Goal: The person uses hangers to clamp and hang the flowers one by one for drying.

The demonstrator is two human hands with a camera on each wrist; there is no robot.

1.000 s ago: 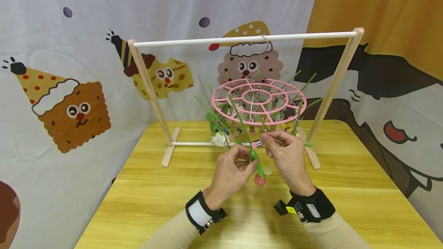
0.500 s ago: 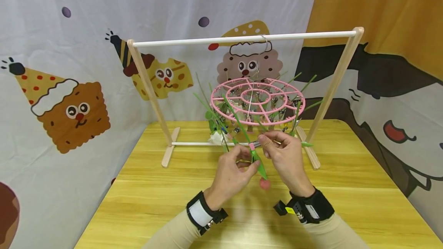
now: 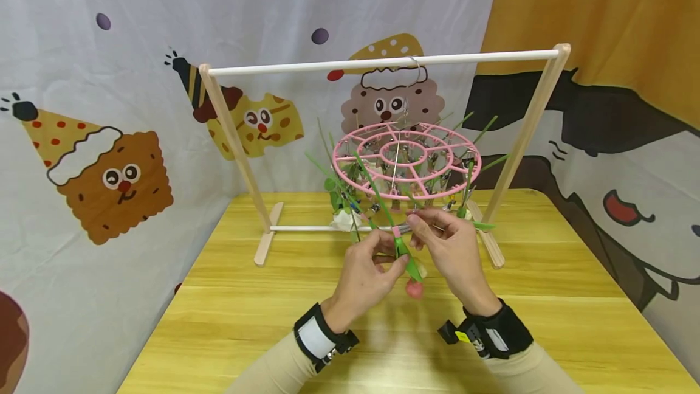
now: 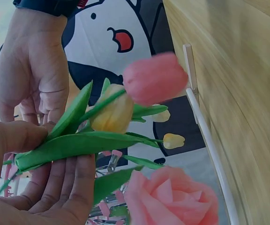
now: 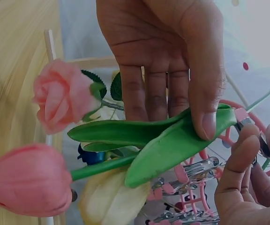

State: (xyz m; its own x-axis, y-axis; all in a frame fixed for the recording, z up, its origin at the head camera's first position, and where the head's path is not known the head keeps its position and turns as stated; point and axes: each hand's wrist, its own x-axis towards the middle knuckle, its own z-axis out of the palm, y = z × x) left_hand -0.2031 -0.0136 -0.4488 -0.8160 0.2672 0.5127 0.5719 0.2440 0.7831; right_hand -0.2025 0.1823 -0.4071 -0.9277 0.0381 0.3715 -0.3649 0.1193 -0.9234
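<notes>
In the head view my left hand (image 3: 363, 272) holds an artificial pink tulip (image 3: 414, 289) by its leaves and stem, flower head pointing down toward me. The right wrist view shows the left thumb pressing the green leaves (image 5: 172, 150) against the fingers. My right hand (image 3: 451, 254) pinches a metal clip (image 5: 261, 140), whose pink tip (image 5: 240, 114) sits at the tulip's stem just above the leaves. Behind both hands hangs a round pink clip hanger (image 3: 335, 158) with several clips under it. Part of the clip is hidden by the right fingers.
The hanger is hooked on the white rod (image 3: 306, 67) of a wooden rack, standing on a wood-grain table (image 3: 229, 321). Other artificial flowers hang from it: a pink rose (image 4: 172, 197), a yellow tulip (image 4: 114, 112), a white flower (image 3: 346, 220) and a blue one (image 5: 92, 155).
Both hands stay almost in place with the tulip and clip. The tulip's head has swung slightly, and the right fingers have shifted a little on the clip.
</notes>
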